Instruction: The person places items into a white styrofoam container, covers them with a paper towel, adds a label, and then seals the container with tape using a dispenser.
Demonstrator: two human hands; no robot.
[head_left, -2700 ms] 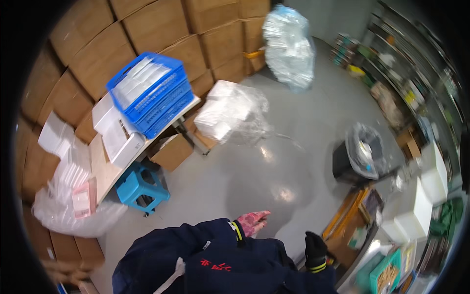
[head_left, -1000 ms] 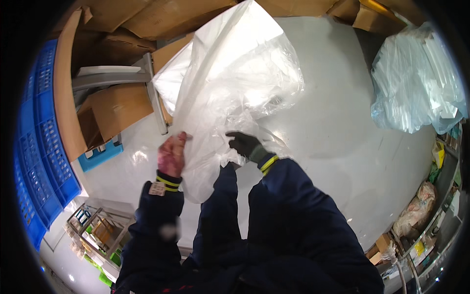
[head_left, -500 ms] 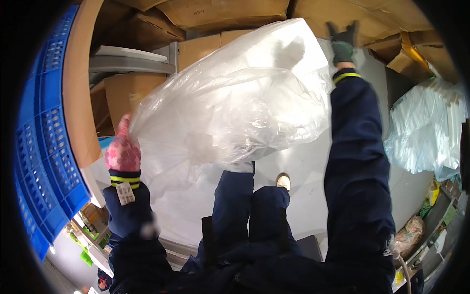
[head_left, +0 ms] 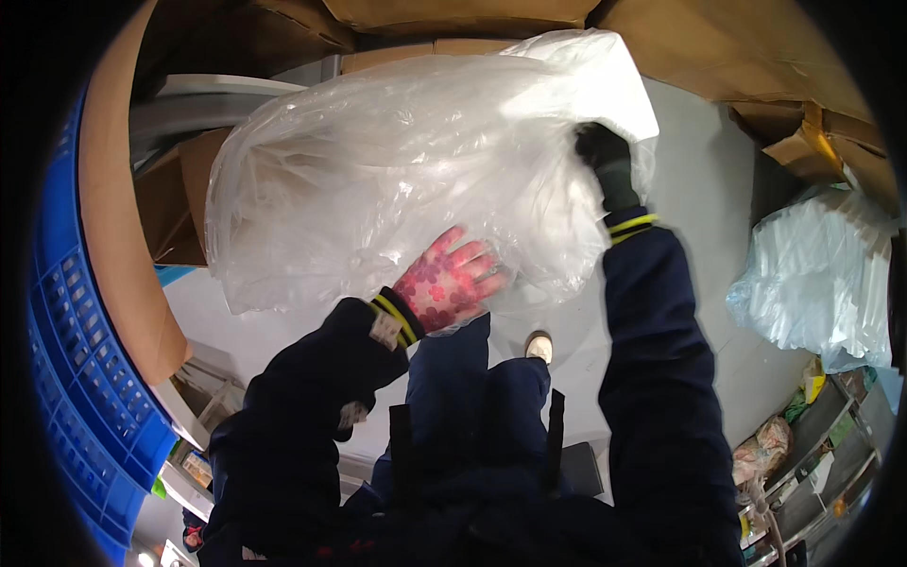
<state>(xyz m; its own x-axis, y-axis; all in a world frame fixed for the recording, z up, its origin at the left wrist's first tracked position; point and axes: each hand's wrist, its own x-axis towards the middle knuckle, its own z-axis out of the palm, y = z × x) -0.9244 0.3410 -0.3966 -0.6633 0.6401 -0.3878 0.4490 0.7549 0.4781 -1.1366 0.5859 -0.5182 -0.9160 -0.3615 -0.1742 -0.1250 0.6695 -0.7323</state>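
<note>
A big clear plastic bag (head_left: 378, 142) spreads puffed and wrinkled in front of me. My left hand (head_left: 452, 281), in a pink flowered glove, lies against its near side with the fingers spread. Toward the bag's right end, my right hand (head_left: 607, 163) in a dark glove has its fingers curled in on gathered plastic. Part of that hand is hard to make out against the sheet. Bright light washes out the bag's far right corner.
Blue plastic crates (head_left: 90, 359) stand at the left beside a cardboard panel (head_left: 113, 217). Cardboard boxes (head_left: 463, 13) line the far side. On the right sits a bundle of filled, pale bluish plastic bags (head_left: 808, 279) above a shelf rack (head_left: 812, 454). Grey floor (head_left: 680, 312) shows beneath.
My left hand has swung from the bag's left edge to its near middle. The right hand has come down and inward onto the plastic, its fingers closing. The bag has shifted left.
</note>
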